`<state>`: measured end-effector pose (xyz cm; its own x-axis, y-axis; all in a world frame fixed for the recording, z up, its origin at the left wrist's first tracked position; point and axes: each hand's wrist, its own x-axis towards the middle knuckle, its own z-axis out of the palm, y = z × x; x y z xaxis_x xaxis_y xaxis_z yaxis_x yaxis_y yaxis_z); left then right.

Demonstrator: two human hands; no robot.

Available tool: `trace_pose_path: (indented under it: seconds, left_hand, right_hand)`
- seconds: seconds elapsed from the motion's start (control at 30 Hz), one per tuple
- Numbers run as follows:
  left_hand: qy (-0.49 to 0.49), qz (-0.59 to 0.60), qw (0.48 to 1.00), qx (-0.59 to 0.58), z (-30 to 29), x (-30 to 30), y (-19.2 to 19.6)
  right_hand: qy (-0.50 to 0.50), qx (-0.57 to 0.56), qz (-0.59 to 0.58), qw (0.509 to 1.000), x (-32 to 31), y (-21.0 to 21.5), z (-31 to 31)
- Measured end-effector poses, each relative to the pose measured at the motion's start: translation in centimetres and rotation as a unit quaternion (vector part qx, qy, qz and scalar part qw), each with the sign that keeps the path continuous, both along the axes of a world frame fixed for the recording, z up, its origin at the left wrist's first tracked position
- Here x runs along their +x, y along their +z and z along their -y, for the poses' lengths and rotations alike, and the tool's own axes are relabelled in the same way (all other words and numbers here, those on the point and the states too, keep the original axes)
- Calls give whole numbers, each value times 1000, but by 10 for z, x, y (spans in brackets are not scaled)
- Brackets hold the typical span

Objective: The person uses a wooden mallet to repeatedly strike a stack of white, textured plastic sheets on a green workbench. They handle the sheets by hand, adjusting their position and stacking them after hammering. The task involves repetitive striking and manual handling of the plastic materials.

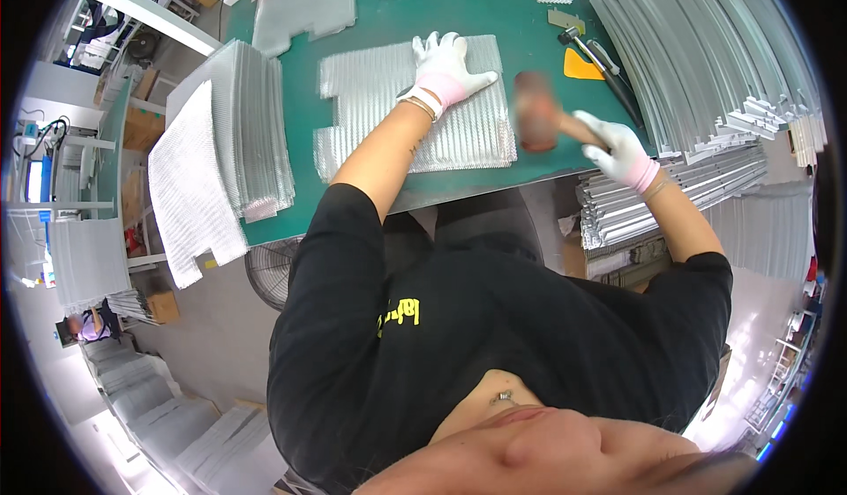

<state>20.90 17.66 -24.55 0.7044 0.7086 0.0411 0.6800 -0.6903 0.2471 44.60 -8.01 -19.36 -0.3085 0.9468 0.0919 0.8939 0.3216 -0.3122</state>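
Note:
My left hand (444, 69), in a white glove with a pink cuff, lies spread on a ridged silvery sheet (371, 89) with notched left corners. The sheet rests flat on the green tabletop (304, 98) near its front edge. My right hand (620, 153), gloved the same way, is closed round the wooden handle of a mallet (536, 111). The mallet's brown head is smeared by motion and appears just to the right of the sheet. Whether it touches the table I cannot tell.
Stacked ridged sheets (256, 133) stand at the table's left, some overhanging the front. A black-handled hammer (609, 76) and a yellow scraper-like piece (582, 65) lie at the right. Long metal strips (706, 45) fill the far right. A floor fan (272, 274) stands below.

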Motion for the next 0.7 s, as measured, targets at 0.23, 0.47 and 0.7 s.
trace_pose_path:
  seconds: [0.23,0.47,0.7]
  left_hand:
    - [-106,7,994,15,29,-11,3]
    - [-128,39,990,48,31,-13,-17]
    - [-131,45,989,57,32,-11,-21]
  right_hand:
    - [26,-35,27,999,0,32,1]
    - [-1,-46,98,994,-17,-5,11]
    - [-45,1,-48,998,-9,-15,10]
